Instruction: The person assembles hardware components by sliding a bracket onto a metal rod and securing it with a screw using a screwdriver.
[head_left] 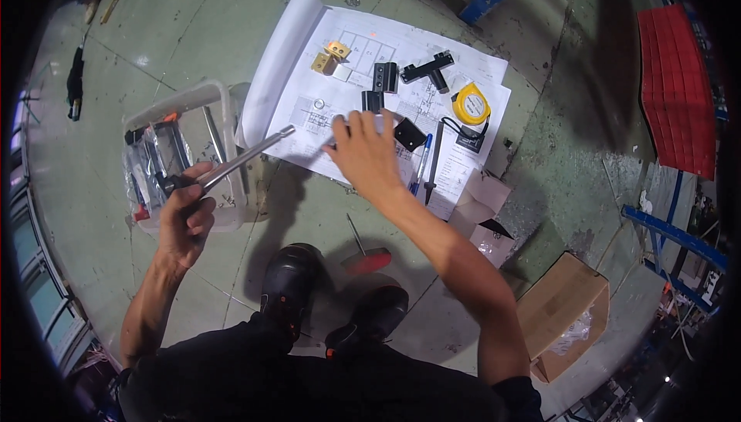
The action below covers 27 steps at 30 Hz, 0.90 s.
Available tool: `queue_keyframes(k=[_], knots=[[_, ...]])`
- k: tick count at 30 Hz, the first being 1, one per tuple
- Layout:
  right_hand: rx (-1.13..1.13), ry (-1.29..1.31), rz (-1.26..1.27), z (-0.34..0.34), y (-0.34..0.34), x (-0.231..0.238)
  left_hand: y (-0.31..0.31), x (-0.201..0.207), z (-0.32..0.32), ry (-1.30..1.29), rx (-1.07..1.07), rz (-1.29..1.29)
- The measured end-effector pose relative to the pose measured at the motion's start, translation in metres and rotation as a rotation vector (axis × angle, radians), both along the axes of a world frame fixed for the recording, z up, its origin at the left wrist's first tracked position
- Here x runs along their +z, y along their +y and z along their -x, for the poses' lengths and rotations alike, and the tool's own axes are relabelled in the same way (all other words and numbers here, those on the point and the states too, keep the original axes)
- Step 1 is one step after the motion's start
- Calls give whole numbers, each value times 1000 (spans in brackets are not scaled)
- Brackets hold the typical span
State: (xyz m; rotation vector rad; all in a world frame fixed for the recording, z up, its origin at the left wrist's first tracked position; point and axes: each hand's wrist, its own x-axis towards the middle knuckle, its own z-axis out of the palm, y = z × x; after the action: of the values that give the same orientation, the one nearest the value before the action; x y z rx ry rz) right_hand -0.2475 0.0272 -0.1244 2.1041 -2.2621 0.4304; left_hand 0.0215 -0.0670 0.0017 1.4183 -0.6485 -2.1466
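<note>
My left hand (187, 217) is closed around a long shiny metal rod (247, 153) with a black piece at its lower end. The rod slants up and right over the rim of a clear plastic bin (231, 129). My right hand (367, 152) hovers over printed drawings (340, 28), fingers bent and apart, just below a black metal block (373, 101). Whatever lies under its palm is hidden. Close by are another black block (385, 77), a black T-shaped part (429, 69), a black plate (409, 135) and a small ring (319, 103).
Brass-coloured brackets (329, 58), a yellow tape measure (469, 104), a blue pen (424, 158) and a black slim tool (435, 163) lie on the drawings. A red-handled screwdriver (367, 260) rests on the floor near my shoes (289, 283). An open cardboard box (559, 306) stands at right.
</note>
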Motion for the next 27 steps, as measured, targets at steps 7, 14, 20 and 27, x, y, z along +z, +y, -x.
queue_keyframes(k=[7, 14, 20, 27], knots=[[-86, -209, 68, -8, 18, 17, -4, -6, -29, 27, 125, -21], [-414, -491, 177, 39, 52, 13, -4, -16, -29, 172, 50, -58], [-43, -215, 0, 64, -8, 11, 4, -31, -24, 445, 49, -245], [-58, -556, 94, 63, 1, 21, 17, -29, -23, 463, -58, -220]])
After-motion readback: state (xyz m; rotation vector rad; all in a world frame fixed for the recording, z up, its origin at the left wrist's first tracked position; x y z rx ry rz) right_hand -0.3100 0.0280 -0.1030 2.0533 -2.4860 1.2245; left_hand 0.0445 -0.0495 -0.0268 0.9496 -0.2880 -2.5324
